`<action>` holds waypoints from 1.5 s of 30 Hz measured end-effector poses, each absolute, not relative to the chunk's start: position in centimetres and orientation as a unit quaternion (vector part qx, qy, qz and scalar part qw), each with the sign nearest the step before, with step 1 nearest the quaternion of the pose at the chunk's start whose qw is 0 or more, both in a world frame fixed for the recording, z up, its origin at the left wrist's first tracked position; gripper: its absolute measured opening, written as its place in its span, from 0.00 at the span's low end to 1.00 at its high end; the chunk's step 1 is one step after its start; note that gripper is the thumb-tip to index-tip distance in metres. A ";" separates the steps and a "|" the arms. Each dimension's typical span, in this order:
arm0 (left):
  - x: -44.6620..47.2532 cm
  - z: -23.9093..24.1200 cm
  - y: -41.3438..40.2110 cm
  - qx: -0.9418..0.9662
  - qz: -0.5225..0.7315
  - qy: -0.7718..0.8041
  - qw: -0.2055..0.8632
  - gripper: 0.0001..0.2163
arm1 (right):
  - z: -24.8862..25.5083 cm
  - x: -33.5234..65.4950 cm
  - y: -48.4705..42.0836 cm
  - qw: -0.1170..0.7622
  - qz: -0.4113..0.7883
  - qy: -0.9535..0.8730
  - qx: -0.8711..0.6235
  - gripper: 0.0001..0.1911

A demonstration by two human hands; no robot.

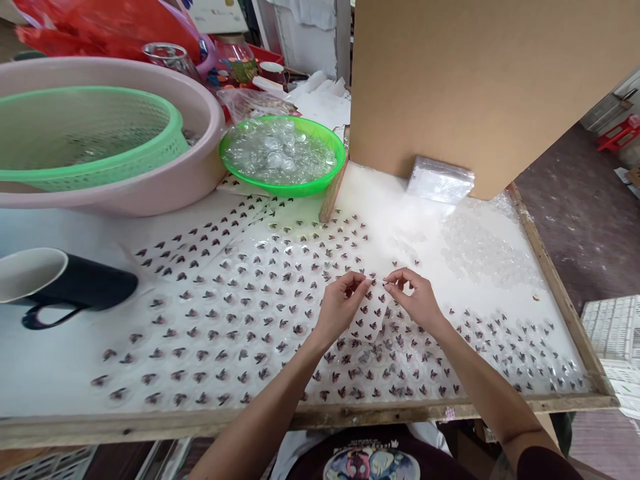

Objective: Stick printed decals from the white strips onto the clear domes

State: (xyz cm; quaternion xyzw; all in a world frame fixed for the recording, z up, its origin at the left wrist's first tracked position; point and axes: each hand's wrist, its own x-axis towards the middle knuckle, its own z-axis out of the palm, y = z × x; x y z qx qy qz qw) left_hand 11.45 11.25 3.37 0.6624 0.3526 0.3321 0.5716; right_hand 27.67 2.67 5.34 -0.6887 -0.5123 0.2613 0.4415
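Note:
A small white sticker sheet (369, 321) printed with rows of dark little motifs hangs from the fingertips of my left hand (343, 303), pinched at its top edge. Close beside it, my right hand (414, 297) pinches thumb and forefinger together at the sheet's top right. A tiny dark piece, seemingly one sticker, shows at those fingertips. Under and around both hands lie many clear round discs (260, 357), each with one dark-and-pink motif. More such discs (520, 347) are crowded together to the right of my right forearm.
Plain clear discs (485, 243) are spread at the right. A wrapped clear block (440, 180) leans by a cardboard box (475, 80). A green bowl (235, 170) of clear discs, a pink basin (200, 177) with a green colander (165, 143), and a toppled dark mug (100, 280) stand left. A wooden rim (550, 267) edges the table.

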 end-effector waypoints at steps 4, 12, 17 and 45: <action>11.4 3.3 11.2 0.670 0.331 0.354 0.562 0.14 | 5.7 27.7 2.6 0.458 0.193 -0.525 -0.691 0.09; 11.5 3.3 11.1 0.704 0.323 0.340 0.533 0.15 | 6.1 26.5 4.2 0.497 0.324 -0.468 -0.655 0.22; 11.4 3.4 11.0 0.716 0.316 0.338 0.523 0.15 | 6.3 27.1 4.3 0.561 0.313 -0.434 -0.631 0.21; 11.3 3.0 11.3 0.707 0.302 0.337 0.544 0.16 | 0.2 37.9 9.1 0.272 0.068 -0.451 -0.847 0.23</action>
